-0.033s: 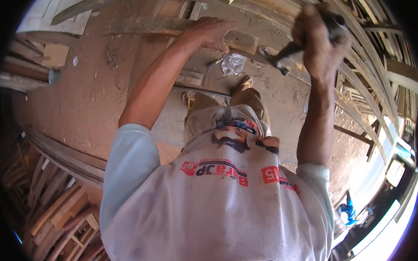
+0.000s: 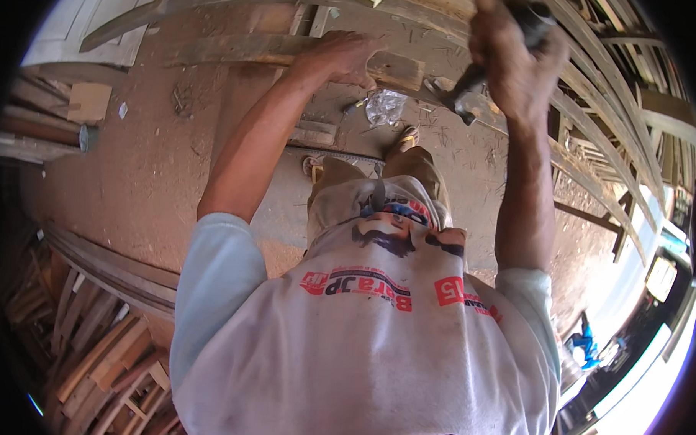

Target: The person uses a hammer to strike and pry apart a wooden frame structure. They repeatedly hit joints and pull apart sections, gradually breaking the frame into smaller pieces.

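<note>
My left hand (image 2: 346, 58) is wrapped over a worn wooden board (image 2: 397, 68), thumb on the near edge and fingers toward the far edge. The board's cut end sticks out to the right of the hand. My right hand (image 2: 515, 74), raised at the upper right, is closed around a dark hammer (image 2: 466, 97). Its head, which looks clawed, points down and left, just right of the board's end. The thick black butt of the handle shows above the fist. Whether the hammer head touches wood I cannot tell.
A clear plastic bag (image 2: 385, 107) lies on the dirt floor by my foot (image 2: 404, 139), near a short wood block (image 2: 315, 132). Long curved planks (image 2: 608, 123) are stacked at the right. More timber (image 2: 105, 355) is piled at the lower left. A white panelled door (image 2: 90, 24) stands far left.
My right hand and the hammer have shifted slightly up and to the left. The left hand keeps its hold on the board. The whole view has moved a little.
</note>
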Demonstrator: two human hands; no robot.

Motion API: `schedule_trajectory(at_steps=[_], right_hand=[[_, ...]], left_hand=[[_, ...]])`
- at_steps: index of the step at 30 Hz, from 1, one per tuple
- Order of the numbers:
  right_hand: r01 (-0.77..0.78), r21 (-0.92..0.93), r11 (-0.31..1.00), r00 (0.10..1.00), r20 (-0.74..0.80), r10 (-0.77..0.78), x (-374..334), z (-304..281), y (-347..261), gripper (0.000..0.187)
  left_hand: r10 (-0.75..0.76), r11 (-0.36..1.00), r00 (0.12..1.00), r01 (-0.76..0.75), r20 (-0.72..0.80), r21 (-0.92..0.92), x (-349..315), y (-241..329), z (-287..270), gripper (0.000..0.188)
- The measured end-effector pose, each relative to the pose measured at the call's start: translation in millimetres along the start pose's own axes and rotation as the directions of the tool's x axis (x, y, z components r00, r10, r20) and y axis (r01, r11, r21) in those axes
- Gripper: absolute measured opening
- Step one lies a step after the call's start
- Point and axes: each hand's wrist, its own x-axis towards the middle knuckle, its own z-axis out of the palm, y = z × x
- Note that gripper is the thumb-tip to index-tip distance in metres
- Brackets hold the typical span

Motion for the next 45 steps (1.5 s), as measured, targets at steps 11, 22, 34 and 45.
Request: schedule_trajectory(at_steps=[11,22,34,45], right_hand=[[0.081,-0.16,0.984,0.923,0.384,-0.014,55.5,125.0,9.0,0.038],[-0.023,0.151,0.988,0.99,-0.135,0.044,60.9,2.7,21.4,0.037],[-0.008,-0.257,0.966,0.989,0.142,0.046,35.5,29.2,8.5,0.038],[0.203,-0.313,0.928,0.857,0.514,-0.014,55.3,136.4,10.4,0.038]], left_hand=[[0.058,0.995,0.918,-0.084,-0.393,-0.05,33.8,-34.8,52.4,0.075],[0.049,0.997,0.991,-0.042,-0.121,0.06,11.7,-20.6,16.2,0.089],[-0.041,0.995,0.998,0.046,-0.056,0.091,-21.6,-63.7,-3.5,0.088],[-0.11,0.994,0.992,0.111,-0.066,0.008,-31.0,-58.6,-12.6,0.071]])
